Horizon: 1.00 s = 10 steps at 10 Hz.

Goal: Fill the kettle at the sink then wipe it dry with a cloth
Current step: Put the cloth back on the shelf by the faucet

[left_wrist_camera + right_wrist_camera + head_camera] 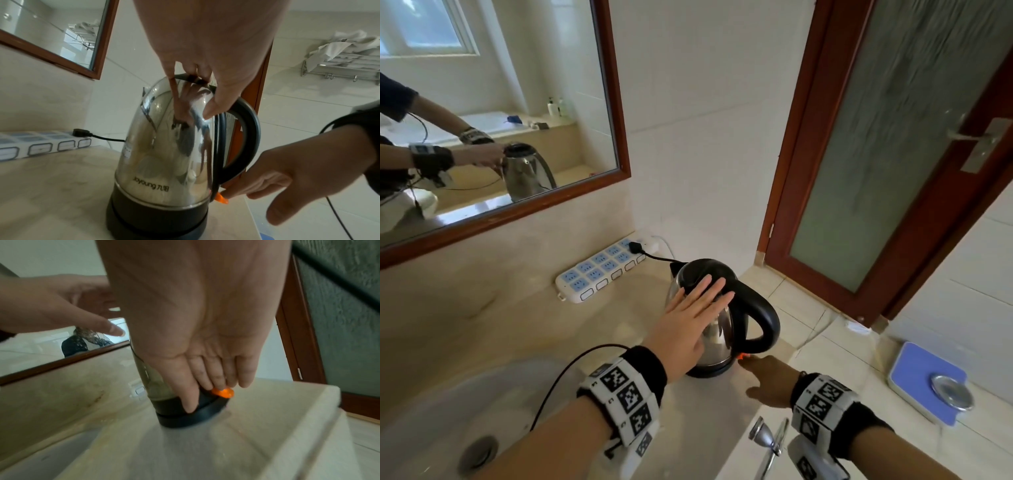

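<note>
A stainless steel kettle (pixel 717 339) with a black lid and handle stands on its black base on the beige counter, right of the sink (pixel 438 404). My left hand (pixel 703 296) lies flat on the lid with straight fingers, and its thumb touches the steel side (pixel 207 112). My right hand (pixel 758 371) reaches in low from the right. Its straight fingertips touch the glowing orange switch (pixel 223 392) under the handle (pixel 246 146). No cloth is in either hand.
A white power strip (pixel 599 270) lies against the wall behind the kettle, with the kettle's black plug (pixel 635 246) in it. The faucet (pixel 767 438) sits at the bottom. A blue scale (pixel 928 380) is on the floor. White towels (pixel 339 48) lie on a wall rack.
</note>
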Each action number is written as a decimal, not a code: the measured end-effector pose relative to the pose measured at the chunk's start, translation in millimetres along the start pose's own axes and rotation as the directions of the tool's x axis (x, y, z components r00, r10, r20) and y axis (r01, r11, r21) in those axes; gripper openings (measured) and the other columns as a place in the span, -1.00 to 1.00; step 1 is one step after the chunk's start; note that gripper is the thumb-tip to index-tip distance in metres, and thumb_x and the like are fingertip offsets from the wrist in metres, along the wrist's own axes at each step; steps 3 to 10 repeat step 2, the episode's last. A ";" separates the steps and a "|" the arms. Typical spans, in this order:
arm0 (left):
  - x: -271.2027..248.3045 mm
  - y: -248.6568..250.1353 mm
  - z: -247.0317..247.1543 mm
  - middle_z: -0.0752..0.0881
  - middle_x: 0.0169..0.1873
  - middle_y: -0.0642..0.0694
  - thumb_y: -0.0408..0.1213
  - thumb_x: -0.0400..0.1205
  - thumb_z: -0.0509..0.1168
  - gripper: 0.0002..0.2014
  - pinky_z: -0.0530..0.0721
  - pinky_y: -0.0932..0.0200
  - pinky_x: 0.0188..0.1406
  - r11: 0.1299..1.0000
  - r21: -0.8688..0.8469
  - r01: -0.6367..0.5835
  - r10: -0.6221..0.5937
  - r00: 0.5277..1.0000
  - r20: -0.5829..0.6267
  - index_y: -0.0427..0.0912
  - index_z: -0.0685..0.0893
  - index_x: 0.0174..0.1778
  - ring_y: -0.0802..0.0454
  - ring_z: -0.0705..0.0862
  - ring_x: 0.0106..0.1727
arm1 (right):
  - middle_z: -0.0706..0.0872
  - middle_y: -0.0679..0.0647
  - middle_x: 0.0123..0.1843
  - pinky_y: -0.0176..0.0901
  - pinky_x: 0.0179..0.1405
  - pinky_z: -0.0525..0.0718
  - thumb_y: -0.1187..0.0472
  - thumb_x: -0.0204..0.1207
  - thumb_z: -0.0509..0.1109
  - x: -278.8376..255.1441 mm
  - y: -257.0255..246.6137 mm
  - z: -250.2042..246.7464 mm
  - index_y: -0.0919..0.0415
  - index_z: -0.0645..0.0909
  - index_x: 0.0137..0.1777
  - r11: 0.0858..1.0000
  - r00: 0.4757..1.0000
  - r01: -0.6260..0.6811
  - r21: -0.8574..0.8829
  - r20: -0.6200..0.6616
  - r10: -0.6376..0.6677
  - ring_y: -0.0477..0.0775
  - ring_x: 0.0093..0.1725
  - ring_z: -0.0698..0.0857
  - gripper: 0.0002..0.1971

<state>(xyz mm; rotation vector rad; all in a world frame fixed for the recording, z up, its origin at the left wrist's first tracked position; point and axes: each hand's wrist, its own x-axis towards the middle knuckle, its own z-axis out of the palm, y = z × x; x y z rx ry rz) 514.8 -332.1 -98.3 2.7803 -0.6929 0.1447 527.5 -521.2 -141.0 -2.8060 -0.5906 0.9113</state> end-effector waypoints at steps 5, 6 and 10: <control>-24.2 -20.6 -33.5 0.23 0.59 0.10 -0.46 0.53 0.18 -0.31 0.09 0.14 0.63 0.986 -0.115 0.123 -0.138 0.981 -0.136 0.07 0.16 0.56 0.20 0.04 0.62 | 0.66 0.11 0.42 -0.16 0.44 0.55 0.21 0.56 0.38 -23.0 -45.1 -61.2 0.19 0.54 0.48 0.986 0.985 0.130 0.107 -0.126 -0.116 0.05 0.39 0.63 -0.54; -24.2 -20.6 -33.5 0.23 0.59 0.10 -0.46 0.53 0.18 -0.31 0.09 0.14 0.63 0.986 -0.115 0.123 -0.138 0.981 -0.136 0.07 0.16 0.56 0.20 0.04 0.62 | 0.66 0.11 0.42 -0.16 0.44 0.55 0.21 0.56 0.38 -23.0 -45.1 -61.2 0.19 0.54 0.48 0.986 0.985 0.130 0.107 -0.126 -0.116 0.05 0.39 0.63 -0.54; -24.2 -20.6 -33.5 0.23 0.59 0.10 -0.46 0.53 0.18 -0.31 0.09 0.14 0.63 0.986 -0.115 0.123 -0.138 0.981 -0.136 0.07 0.16 0.56 0.20 0.04 0.62 | 0.66 0.11 0.42 -0.16 0.44 0.55 0.21 0.56 0.38 -23.0 -45.1 -61.2 0.19 0.54 0.48 0.986 0.985 0.130 0.107 -0.126 -0.116 0.05 0.39 0.63 -0.54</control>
